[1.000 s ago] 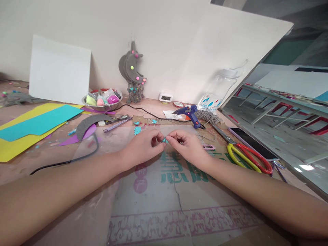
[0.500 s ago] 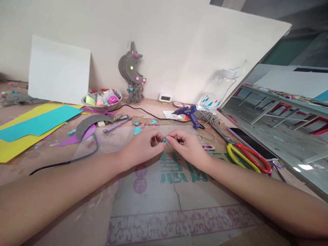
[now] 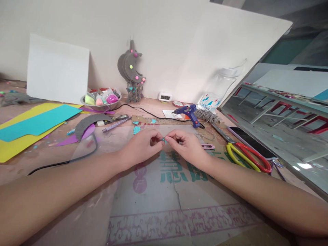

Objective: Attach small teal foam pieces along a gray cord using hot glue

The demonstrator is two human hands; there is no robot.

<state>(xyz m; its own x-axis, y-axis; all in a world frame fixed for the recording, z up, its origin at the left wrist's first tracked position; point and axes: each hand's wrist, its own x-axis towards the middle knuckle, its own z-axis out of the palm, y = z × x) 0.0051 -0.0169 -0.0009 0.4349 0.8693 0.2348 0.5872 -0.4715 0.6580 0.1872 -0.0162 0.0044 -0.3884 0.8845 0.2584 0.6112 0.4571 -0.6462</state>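
Turquoise piece (image 3: 163, 139): it is small, mostly hidden by fingertips, and sits between the 2 hands near the middle of the table. The left hand (image 3: 144, 145) pinches it between thumb and index finger, which curve into a ring; the right hand (image 3: 187, 145) pinches it from the other side, thumb against index finger. Its exact shape is too small to tell. Under the hands lies a clear sheet (image 3: 153, 200), with green and purple print showing through. Just beyond the left hand are turquoise cutouts (image 3: 136, 130); beside the right hand is a pink tool (image 3: 208, 146). Farther right lie scissors (image 3: 227, 137) with 1 yellow and 1 red handle, next to a phone (image 3: 249, 141). A blue glue gun (image 3: 189, 114) lies past the right hand, near grey string (image 3: 209, 115). At the back stand a bowl (image 3: 97, 108) of bagged colours and a small clock (image 3: 165, 97).
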